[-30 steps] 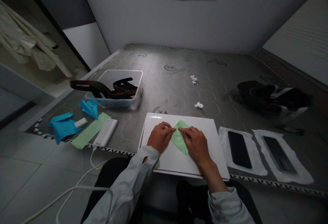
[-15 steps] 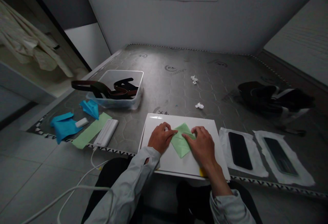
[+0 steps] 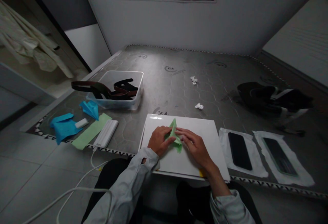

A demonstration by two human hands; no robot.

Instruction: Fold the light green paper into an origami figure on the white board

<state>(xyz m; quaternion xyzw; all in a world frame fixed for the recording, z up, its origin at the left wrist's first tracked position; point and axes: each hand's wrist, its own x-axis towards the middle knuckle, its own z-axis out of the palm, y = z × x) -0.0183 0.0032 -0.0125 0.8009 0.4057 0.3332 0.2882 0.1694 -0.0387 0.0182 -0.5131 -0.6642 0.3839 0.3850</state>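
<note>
- Both hands meet on a small folded sheet of light green paper [image 3: 175, 135], which we see partly raised off a glossy white board [image 3: 205, 131] beneath them.
- The left hand [image 3: 159, 141] pinches the sheet's lifted flap. The right hand [image 3: 195, 144] lies spread, fingers flat on the paper, seemingly pinning it.
- The board, we judge, gives a firm face over the grey mattress [image 3: 179, 77].
- Well left of the left hand, a clear plastic tub [image 3: 123, 103] holds dark leather belts [image 3: 120, 89]. Two black phones [image 3: 239, 149] lie right of the right hand.

The person wears a pale grey long-sleeved shirt with buttoned cuffs, dark trousers, and bare hands.
</note>
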